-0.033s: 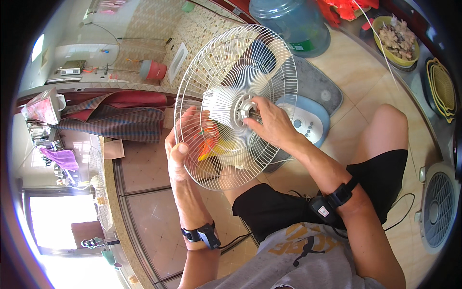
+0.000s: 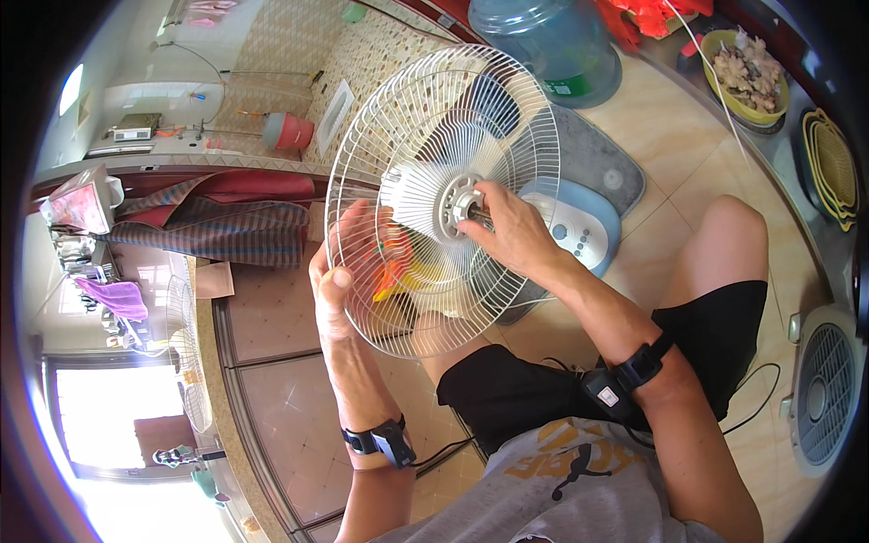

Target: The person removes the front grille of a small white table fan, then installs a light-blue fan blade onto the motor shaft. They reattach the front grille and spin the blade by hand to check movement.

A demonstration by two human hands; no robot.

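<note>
A round white wire fan guard (image 2: 507, 109) stands tilted in front of me above my lap. My left hand (image 2: 333, 290) grips its lower left rim, thumb on the near side and fingers behind the wires. My right hand (image 2: 511, 231) reaches to the middle of the guard. Its fingertips pinch the grey hub ring (image 2: 455, 201) around the fan shaft. Behind the wires sits the white ribbed motor housing (image 2: 412, 195). An orange and yellow object (image 2: 394, 267) shows through the grille near my left fingers. Both wrists wear black bands.
The fan's white and blue base (image 2: 579, 233) with buttons lies on a grey mat (image 2: 597, 158) on the tiled floor. A blue water jug (image 2: 552, 41) stands beyond. A yellow bowl (image 2: 744, 77) and stacked yellow baskets (image 2: 833, 167) are at right, and another small fan (image 2: 819, 394) at lower right.
</note>
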